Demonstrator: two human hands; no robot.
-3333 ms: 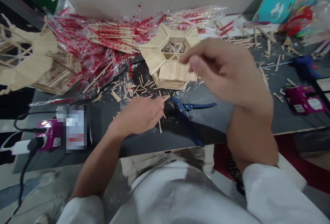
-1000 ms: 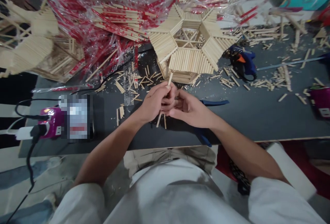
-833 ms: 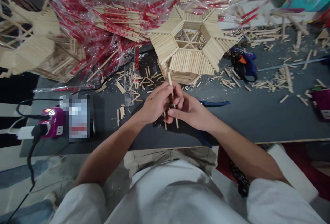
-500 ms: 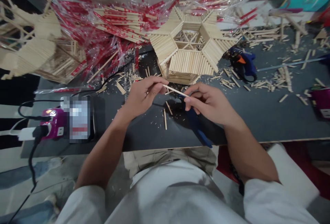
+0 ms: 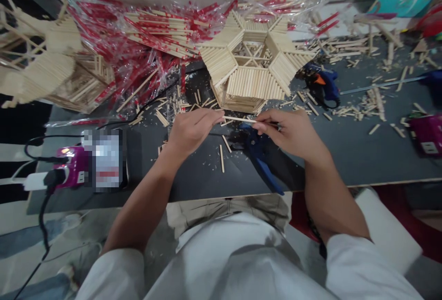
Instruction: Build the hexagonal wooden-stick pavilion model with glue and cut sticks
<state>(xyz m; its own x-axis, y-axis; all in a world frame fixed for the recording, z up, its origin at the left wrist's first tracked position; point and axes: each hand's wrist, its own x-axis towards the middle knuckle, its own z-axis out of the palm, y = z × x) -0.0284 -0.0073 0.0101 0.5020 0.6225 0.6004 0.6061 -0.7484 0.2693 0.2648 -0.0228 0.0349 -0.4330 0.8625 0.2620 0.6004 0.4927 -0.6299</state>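
A thin pale wooden stick [image 5: 239, 119] is stretched level between my two hands. My left hand [image 5: 193, 129] pinches its left end, and my right hand [image 5: 288, 132] pinches the right end between thumb and fingers. Just beyond the stick stands a star-shaped structure [image 5: 257, 83] built of sticks, with a hexagonal opening in its top. Beneath my right hand lies a blue-handled cutter [image 5: 264, 169], partly hidden. Two short cut sticks, one of them a loose stick [image 5: 222, 158], rest on the dark table below my hands.
Red-and-clear wrapped chopsticks [image 5: 159, 33] are heaped at the back. A second stick structure [image 5: 51, 65] stands at the left. A blue glue gun [image 5: 323, 86] lies right of the star. A phone [image 5: 107, 159] and purple power adapter [image 5: 71, 166] sit front left. Stick offcuts [image 5: 369, 106] litter the right.
My hands came together with the stick upright between them, then drew apart. The stick has turned from upright to slanted and now lies nearly level. The blue cutter shows more beneath my right hand.
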